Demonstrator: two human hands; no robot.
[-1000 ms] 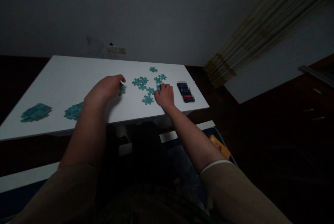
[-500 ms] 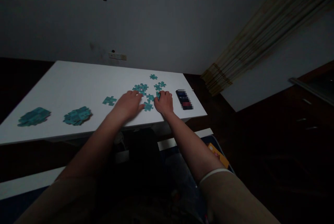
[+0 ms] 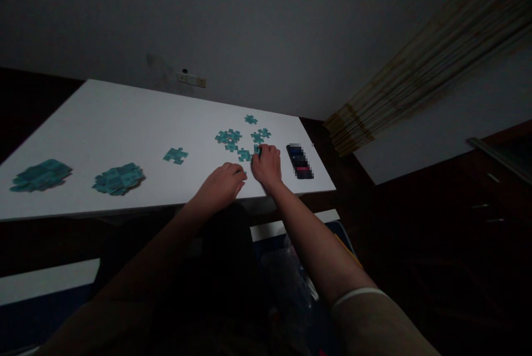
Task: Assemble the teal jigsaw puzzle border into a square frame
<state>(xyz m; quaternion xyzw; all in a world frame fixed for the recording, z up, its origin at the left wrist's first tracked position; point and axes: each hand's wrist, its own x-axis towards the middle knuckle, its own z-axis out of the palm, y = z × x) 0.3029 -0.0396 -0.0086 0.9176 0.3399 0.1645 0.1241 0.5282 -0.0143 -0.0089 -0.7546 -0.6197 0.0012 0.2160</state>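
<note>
Pinching teal puzzle pc (image 3: 257, 149) w/ curled R hand (image 3: 268, 164); half-curling L hand (image 3: 222, 182) over near surface (image 3: 137, 123), can't tell if gripping.

The person is wearing a loose brown top, its right sleeve (image 3: 376, 320) looking khaki-brown and ending in a narrow white band (image 3: 358, 292) that is running round the opening. The left sleeve (image 3: 108, 317) is sinking into shadow at the near left, its plain brown cloth barely showing and its edge blurring. Both forearms are emerging bare, and the left hand (image 3: 223, 184) and right hand (image 3: 268, 165) are showing rounded knuckles. Dark, nearly black legwear (image 3: 230, 245) is covering the legs.
</note>
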